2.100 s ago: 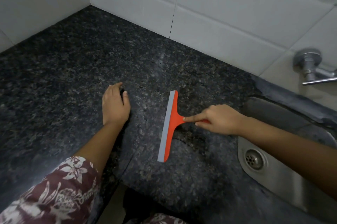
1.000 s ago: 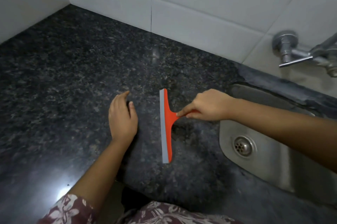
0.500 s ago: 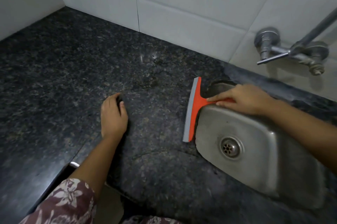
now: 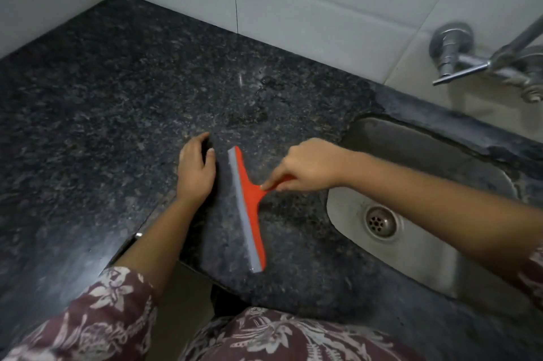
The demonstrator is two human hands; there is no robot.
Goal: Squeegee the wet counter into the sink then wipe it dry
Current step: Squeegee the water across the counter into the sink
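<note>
1. The squeegee [image 4: 246, 208], which half a second before lay at the left rim of the sink [image 4: 417, 258], was back out on the counter [image 4: 117, 114], well left of the basin.
2. Its blade, earlier leaning with the far end to the right, now slanted the other way, near end to the right.
3. The right hand [image 4: 311, 165] had travelled left with the handle, off the basin.
4. The blade's far end now lay just beside the left hand [image 4: 195, 172].
</note>
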